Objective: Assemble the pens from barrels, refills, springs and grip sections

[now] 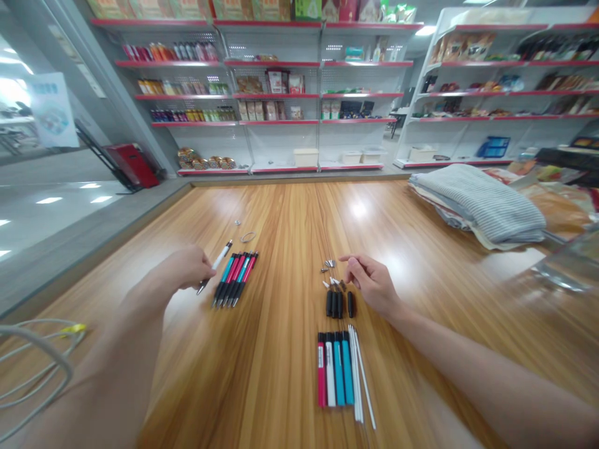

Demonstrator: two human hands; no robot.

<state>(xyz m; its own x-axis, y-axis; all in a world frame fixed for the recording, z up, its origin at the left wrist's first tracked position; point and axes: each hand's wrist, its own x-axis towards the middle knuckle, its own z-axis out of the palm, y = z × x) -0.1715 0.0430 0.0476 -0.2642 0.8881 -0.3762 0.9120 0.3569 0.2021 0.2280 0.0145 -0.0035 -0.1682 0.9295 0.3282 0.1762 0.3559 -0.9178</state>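
Note:
My left hand (pixel 189 268) is closed on a white pen (pixel 219 257) with a black grip, held at a slant. Just right of it, several assembled pens (pixel 236 277) in teal, pink and black lie side by side. My right hand (pixel 372 279) hovers beside small silver pen tips (pixel 330 264), its index finger stretched out and the thumb a little apart, with nothing visible between them. Close below are small white and dark parts (pixel 333 284) and several black rubber grips (pixel 334 304). Nearer me lie pink, white and blue pen barrels (pixel 337 369) and thin white refills (pixel 359 374).
A wire ring (pixel 248 237) and a small metal piece (pixel 237 222) lie beyond the pens. Folded striped cloth (pixel 482 199) and a clear container (pixel 571 262) occupy the right side. A coiled pale cable (pixel 42 355) is at left. Stocked shelves (pixel 276 96) stand behind the wooden table (pixel 285 349).

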